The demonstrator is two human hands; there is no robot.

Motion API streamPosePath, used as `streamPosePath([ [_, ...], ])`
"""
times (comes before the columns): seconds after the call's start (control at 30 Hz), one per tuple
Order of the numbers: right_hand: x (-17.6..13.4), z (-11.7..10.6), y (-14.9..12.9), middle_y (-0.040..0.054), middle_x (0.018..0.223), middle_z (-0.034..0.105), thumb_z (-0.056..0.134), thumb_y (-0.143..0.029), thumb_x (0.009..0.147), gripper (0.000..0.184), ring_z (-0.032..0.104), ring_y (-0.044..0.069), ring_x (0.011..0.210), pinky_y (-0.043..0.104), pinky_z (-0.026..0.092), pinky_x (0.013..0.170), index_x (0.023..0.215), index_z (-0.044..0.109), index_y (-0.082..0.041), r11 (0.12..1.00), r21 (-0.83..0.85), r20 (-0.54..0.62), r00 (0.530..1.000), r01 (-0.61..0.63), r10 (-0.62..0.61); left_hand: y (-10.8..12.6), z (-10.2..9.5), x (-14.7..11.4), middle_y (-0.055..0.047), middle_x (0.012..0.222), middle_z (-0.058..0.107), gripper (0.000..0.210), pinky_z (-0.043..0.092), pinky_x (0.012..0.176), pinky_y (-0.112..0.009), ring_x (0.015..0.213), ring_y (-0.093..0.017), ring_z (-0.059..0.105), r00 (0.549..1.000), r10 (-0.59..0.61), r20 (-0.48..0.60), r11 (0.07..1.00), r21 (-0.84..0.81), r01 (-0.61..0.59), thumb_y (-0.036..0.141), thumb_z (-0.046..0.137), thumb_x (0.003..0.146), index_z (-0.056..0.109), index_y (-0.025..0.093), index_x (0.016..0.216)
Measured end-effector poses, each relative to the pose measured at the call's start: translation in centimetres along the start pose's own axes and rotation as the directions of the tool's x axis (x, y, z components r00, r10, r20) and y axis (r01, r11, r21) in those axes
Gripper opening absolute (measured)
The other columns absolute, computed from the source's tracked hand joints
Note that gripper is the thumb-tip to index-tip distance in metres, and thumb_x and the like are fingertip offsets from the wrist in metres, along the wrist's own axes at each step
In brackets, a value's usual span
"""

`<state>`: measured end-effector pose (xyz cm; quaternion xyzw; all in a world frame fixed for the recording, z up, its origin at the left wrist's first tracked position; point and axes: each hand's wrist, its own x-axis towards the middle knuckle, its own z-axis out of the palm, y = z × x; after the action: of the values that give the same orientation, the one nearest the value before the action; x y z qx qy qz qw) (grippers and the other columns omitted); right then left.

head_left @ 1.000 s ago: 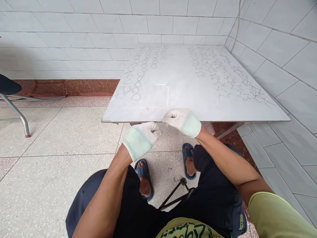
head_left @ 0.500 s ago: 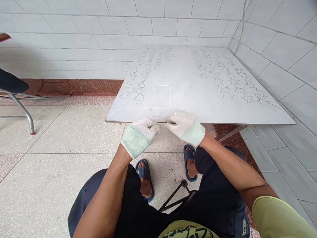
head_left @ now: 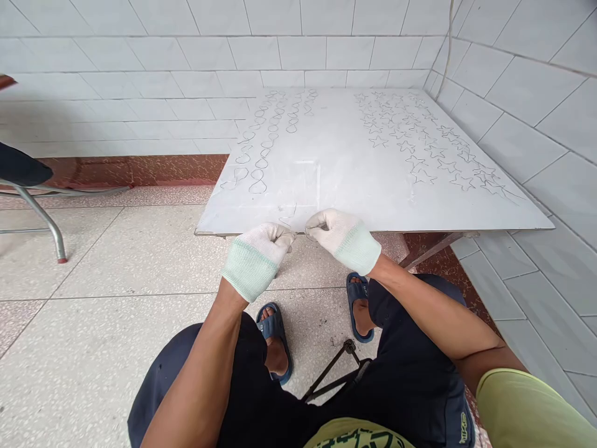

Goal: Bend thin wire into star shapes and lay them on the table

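White gloves with pale green cuffs cover both hands at the near edge of the white board [head_left: 354,186]. My left hand [head_left: 259,254] is closed in a pinch on a thin bent wire [head_left: 288,216], whose angled end sticks up over the board. A short way to the right, my right hand [head_left: 344,239] pinches the same wire, with a small curved bit showing at its fingertips. The fingers hide most of the wire between the hands.
Figure-eight wire shapes [head_left: 258,185] lie in columns on the board's left. Star-shaped wires [head_left: 423,178] are spread over its right side. Tiled walls [head_left: 177,53] stand behind and at right. A metal chair leg [head_left: 46,224] is at far left.
The hands have drawn slightly apart, and the bent wire end stands a little more to the left. A curved bit of wire now shows at my right fingertips. The view has shifted slightly.
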<state>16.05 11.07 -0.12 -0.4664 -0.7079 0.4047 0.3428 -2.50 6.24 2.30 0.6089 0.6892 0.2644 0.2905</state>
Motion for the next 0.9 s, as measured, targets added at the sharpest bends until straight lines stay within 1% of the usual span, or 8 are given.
streamPosePath([
  [0.1,0.4,-0.2,0.5,0.0041,0.09,0.079,0.069,-0.022,0.088,0.004,0.074,0.017,0.085,0.033,0.06,0.083,0.09,0.072,-0.019,0.942,0.321,0.026,0.995,-0.095,0.092,0.5,0.0,-0.3,-0.002,0.063,0.072,0.026,0.038,0.053,-0.028,0.052,-0.016,0.053,0.999,-0.027,-0.039,0.998,-0.06,0.024,0.041,0.054,0.09,0.062,0.023,0.073],
  [0.2,0.2,-0.1,1.0,0.0041,0.089,0.079,0.072,-0.028,0.086,0.012,0.077,0.019,0.091,0.038,0.062,0.092,0.095,0.072,-0.019,0.847,0.523,-0.021,0.991,-0.1,0.13,0.9,0.0,-0.6,-0.002,0.063,0.072,0.027,0.037,0.05,-0.028,0.051,-0.017,0.052,0.997,-0.07,-0.034,0.991,-0.115,0.065,0.044,0.055,0.091,0.063,0.023,0.076],
  [0.3,-0.2,0.3,1.1,0.0016,0.082,0.078,0.075,-0.034,0.083,0.025,0.078,0.021,0.096,0.043,0.06,0.1,0.103,0.072,-0.019,0.756,0.654,-0.07,0.993,-0.026,0.095,1.1,0.2,-0.7,-0.002,0.062,0.071,0.029,0.036,0.051,-0.028,0.051,-0.016,0.052,0.996,-0.07,-0.053,0.988,-0.138,0.062,0.045,0.056,0.091,0.063,0.023,0.075],
  [0.43,-0.6,0.5,0.8,-0.0009,0.075,0.074,0.074,-0.035,0.083,0.037,0.077,0.021,0.087,0.043,0.06,0.096,0.115,0.07,-0.017,0.698,0.716,-0.061,0.995,-0.014,0.083,1.0,0.1,-0.6,-0.002,0.063,0.071,0.028,0.035,0.051,-0.029,0.05,-0.016,0.051,0.996,-0.075,-0.05,0.984,-0.164,0.065,0.045,0.055,0.09,0.064,0.022,0.076],
  [0.6,-0.6,-0.6,0.4,-0.0024,0.07,0.072,0.067,-0.034,0.09,0.042,0.069,0.016,0.066,0.035,0.058,0.08,0.127,0.07,-0.015,0.836,0.549,-0.049,0.998,-0.013,0.048,0.5,-0.2,-0.6,-0.002,0.067,0.074,0.024,0.039,0.056,-0.03,0.057,-0.017,0.055,0.999,-0.008,-0.044,0.991,-0.136,0.002,0.041,0.056,0.089,0.064,0.023,0.077],
  [0.73,-0.7,-1.6,-0.4,-0.0013,0.071,0.072,0.06,-0.023,0.091,0.042,0.068,0.017,0.07,0.033,0.056,0.078,0.131,0.072,-0.015,0.97,0.234,0.028,0.998,-0.066,0.061,-0.1,0.0,-0.6,-0.002,0.068,0.074,0.025,0.041,0.06,-0.03,0.061,-0.018,0.059,0.999,0.027,-0.02,0.999,-0.035,-0.027,0.041,0.055,0.091,0.064,0.023,0.076],
  [0.83,-0.7,-2.0,-0.8,0.0005,0.08,0.075,0.063,-0.025,0.093,0.038,0.07,0.018,0.082,0.033,0.053,0.087,0.128,0.076,-0.018,0.999,-0.038,0.082,0.996,0.037,-0.034,-0.4,0.4,-0.4,-0.002,0.069,0.074,0.024,0.043,0.062,-0.03,0.066,-0.019,0.064,0.999,0.053,0.002,0.998,-0.027,-0.053,0.04,0.056,0.092,0.065,0.024,0.077],
  [0.9,-0.7,-2.0,-0.6,0.0013,0.086,0.075,0.065,-0.029,0.095,0.026,0.069,0.018,0.084,0.032,0.051,0.085,0.114,0.08,-0.02,0.973,-0.187,0.118,0.987,0.134,-0.114,-0.4,0.6,-0.3,-0.002,0.069,0.074,0.023,0.045,0.063,-0.03,0.067,-0.019,0.066,0.999,0.042,0.003,0.997,-0.065,-0.042,0.04,0.057,0.092,0.066,0.023,0.079],
])
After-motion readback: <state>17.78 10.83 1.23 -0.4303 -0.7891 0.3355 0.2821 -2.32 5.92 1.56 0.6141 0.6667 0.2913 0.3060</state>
